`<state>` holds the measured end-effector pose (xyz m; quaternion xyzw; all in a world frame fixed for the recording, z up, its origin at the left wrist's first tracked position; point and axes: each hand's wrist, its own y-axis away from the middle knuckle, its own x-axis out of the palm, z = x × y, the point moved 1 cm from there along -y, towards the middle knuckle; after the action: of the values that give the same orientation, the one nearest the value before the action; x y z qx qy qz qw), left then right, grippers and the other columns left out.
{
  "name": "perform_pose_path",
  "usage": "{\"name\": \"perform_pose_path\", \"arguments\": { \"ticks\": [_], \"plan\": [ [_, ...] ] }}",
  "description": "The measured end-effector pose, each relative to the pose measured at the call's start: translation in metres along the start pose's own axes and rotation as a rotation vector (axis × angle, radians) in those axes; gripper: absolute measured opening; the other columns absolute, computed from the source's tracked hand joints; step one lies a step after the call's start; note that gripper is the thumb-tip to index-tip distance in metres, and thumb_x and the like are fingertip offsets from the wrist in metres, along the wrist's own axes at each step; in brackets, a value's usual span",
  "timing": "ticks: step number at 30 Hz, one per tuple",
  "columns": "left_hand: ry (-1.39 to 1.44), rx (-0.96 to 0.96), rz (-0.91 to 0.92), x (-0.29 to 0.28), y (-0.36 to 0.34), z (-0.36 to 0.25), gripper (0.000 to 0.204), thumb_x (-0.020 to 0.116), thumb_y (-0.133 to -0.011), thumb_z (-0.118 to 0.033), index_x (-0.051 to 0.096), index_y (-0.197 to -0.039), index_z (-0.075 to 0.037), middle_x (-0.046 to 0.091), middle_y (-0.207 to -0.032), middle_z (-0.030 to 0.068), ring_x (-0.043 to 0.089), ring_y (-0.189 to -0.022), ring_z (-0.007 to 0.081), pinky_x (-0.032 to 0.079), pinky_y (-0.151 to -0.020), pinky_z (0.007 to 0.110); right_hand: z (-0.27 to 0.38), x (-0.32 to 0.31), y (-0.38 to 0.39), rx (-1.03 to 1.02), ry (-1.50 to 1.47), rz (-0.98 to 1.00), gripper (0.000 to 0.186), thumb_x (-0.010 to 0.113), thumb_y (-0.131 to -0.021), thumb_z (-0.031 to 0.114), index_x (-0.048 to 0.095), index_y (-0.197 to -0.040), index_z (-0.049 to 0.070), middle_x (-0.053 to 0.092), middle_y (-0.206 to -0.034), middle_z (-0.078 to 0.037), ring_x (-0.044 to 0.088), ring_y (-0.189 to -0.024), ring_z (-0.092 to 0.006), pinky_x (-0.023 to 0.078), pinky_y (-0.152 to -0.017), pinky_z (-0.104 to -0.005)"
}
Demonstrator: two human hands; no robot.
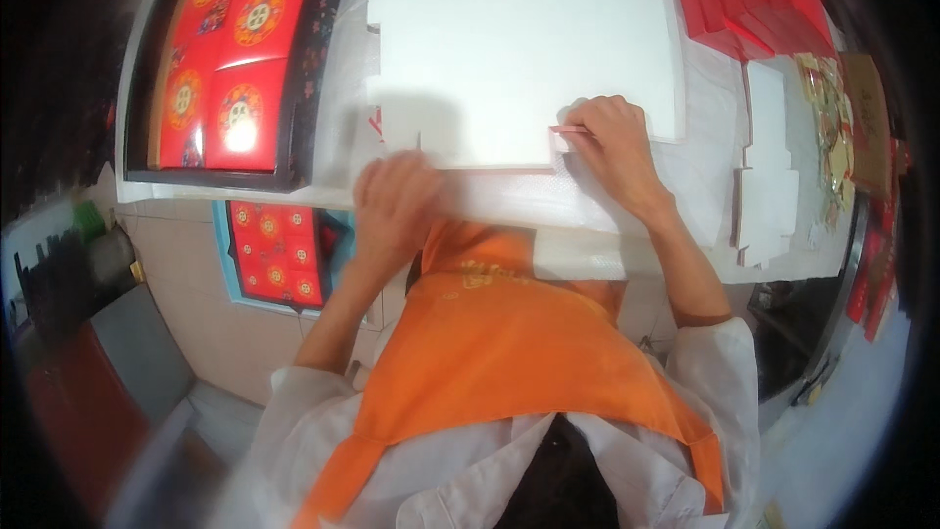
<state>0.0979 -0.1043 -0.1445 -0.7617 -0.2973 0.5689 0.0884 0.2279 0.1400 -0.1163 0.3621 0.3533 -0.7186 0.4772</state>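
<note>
A large flat white cardboard box blank with slits and flaps lies on the table in front of me. My right hand pinches a small upright flap at the blank's near edge, fingers closed on it. By the blank's near left corner is my left hand, its fingers smeared by motion. Whether it grips the cardboard cannot be made out.
At the left stands a dark tray of red patterned boxes. Red boxes are stacked at the far right, above a narrow white cardboard piece. Below the table, a blue-edged container holds more red boxes.
</note>
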Motion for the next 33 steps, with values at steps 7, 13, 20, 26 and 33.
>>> {"name": "perform_pose_path", "arguments": {
  "ticks": [7,13,20,26,33],
  "plan": [
    [-0.097,0.025,0.047,0.000,-0.021,0.026,0.049,0.071,-0.061,-0.005,0.055,-0.108,-0.005,0.053,-0.115,0.0080,0.049,-0.107,0.0276,0.037,-0.087,0.040,-0.016,-0.022,0.005,-0.011,-0.001,0.041,0.008,0.061,-0.078,0.011,0.057,-0.084,0.007,0.057,-0.086,-0.004,0.051,-0.082,-0.0235,0.034,-0.079,-0.0350],
    [-0.026,0.087,0.098,0.011,-0.024,0.008,0.044,0.072,-0.059,-0.007,0.058,-0.101,-0.005,0.056,-0.103,0.0066,0.053,-0.097,0.0264,0.042,-0.079,0.037,-0.030,-0.021,0.011,0.016,0.019,0.037,0.008,0.060,-0.078,0.010,0.057,-0.085,0.007,0.057,-0.087,-0.005,0.052,-0.086,-0.0226,0.033,-0.084,-0.0342],
    [0.087,0.015,0.096,0.009,-0.031,0.003,0.031,0.071,-0.066,-0.007,0.060,-0.094,-0.003,0.058,-0.096,0.0089,0.055,-0.090,0.0274,0.044,-0.077,0.037,-0.033,-0.021,0.006,0.094,-0.064,0.103,0.009,0.060,-0.079,0.011,0.055,-0.085,0.007,0.055,-0.085,-0.005,0.051,-0.084,-0.0233,0.033,-0.083,-0.0350],
    [0.324,-0.248,0.211,0.004,-0.057,0.011,0.011,0.066,-0.072,-0.008,0.061,-0.080,-0.002,0.059,-0.080,0.0117,0.055,-0.077,0.0287,0.045,-0.068,0.036,-0.033,-0.029,-0.001,0.097,-0.069,0.208,0.010,0.059,-0.080,0.014,0.055,-0.085,0.007,0.055,-0.084,-0.005,0.050,-0.082,-0.0225,0.033,-0.082,-0.0338],
    [0.420,-0.485,0.527,0.000,-0.078,0.022,0.010,0.067,-0.073,-0.009,0.064,-0.081,-0.002,0.060,-0.073,0.0079,0.055,-0.065,0.0184,0.045,-0.060,0.028,-0.044,-0.027,-0.005,0.163,-0.198,0.350,0.009,0.059,-0.081,0.014,0.054,-0.085,0.008,0.054,-0.084,-0.005,0.049,-0.080,-0.0210,0.032,-0.080,-0.0334]
  ]
}}
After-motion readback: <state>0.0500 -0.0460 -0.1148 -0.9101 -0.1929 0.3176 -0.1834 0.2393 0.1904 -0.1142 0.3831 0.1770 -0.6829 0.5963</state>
